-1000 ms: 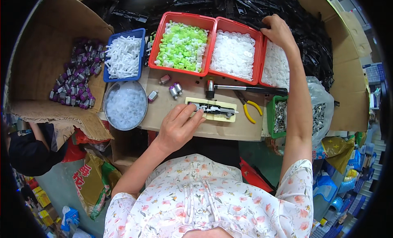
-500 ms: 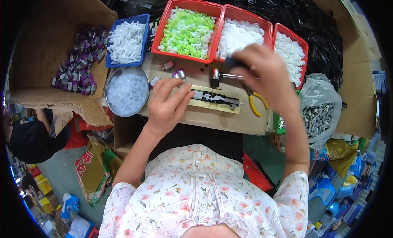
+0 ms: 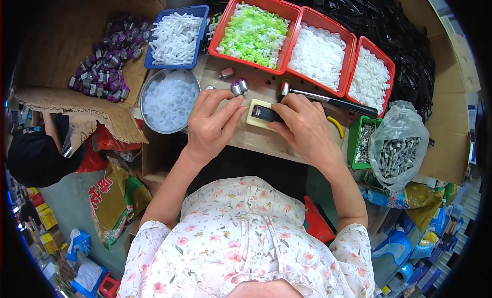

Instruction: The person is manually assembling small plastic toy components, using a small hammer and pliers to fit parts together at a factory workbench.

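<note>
A cream block-shaped holder (image 3: 252, 119) lies on the cardboard work surface in front of me. Set in it is a long black plastic housing (image 3: 265, 113), with a bit of shiny metal and purple at its left end. My right hand (image 3: 308, 128) grips the housing from above, thumb and fingers closed on it and hiding its right part. Left of the holder, my left hand (image 3: 209, 125) has thumb and fingers drawn together; whatever is between the tips is too small to make out. Just beyond those fingertips sit small silver motors with purple ends (image 3: 239, 87).
A hammer (image 3: 328, 99) lies behind my right hand, near yellow-handled pliers (image 3: 335, 127). Red bins (image 3: 293, 39), a blue bin (image 3: 197, 54) and a round metal bowl (image 3: 145, 113) hold small plastic parts. At right are a green bin (image 3: 353, 144) and a bag of metal parts (image 3: 400, 144).
My right hand has come down from the far bins onto the holder, where black plastic now covers the white gears. The hammer has shifted slightly, and my left hand stays near the holder's left end.
</note>
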A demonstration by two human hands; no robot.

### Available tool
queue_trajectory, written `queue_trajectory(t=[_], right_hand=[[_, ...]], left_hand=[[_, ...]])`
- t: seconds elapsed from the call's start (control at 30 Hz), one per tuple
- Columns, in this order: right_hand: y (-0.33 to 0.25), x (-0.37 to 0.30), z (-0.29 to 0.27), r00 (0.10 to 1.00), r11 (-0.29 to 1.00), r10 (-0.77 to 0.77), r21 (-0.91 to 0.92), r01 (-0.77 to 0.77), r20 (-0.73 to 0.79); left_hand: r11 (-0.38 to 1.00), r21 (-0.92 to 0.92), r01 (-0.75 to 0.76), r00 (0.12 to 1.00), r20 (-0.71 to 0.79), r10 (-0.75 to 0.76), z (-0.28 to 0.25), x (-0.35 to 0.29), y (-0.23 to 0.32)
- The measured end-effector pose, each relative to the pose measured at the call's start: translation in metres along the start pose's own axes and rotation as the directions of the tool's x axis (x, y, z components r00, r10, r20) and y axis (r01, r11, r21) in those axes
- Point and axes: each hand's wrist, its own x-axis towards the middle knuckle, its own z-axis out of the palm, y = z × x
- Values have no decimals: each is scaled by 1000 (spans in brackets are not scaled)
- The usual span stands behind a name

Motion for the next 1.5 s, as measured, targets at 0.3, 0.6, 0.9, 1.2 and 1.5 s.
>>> queue_trajectory(t=[0.3, 0.6, 0.9, 1.2, 1.5], right_hand=[[4, 1, 6, 1000, 999, 9, 47, -8, -22], [58, -13, -23, 967, 990, 102, -66, -121, -234], [59, -13, -15, 992, 824, 127, -556, -104, 3], [25, -77, -39, 935, 955, 272, -58, -292, -228], [-3, -107, -37, 880, 937, 344, 176, -301, -328]], left_hand=[[999, -43, -32, 999, 22, 33, 8, -4, 3], [963, -124, -239, 951, 169, 258, 34, -4, 26], [938, -167, -303, 927, 177, 331, 53, -7, 29], [928, -146, -343, 923, 130, 361, 58, -10, 24], [920, -147, -363, 915, 129, 381, 56, -7, 24]])
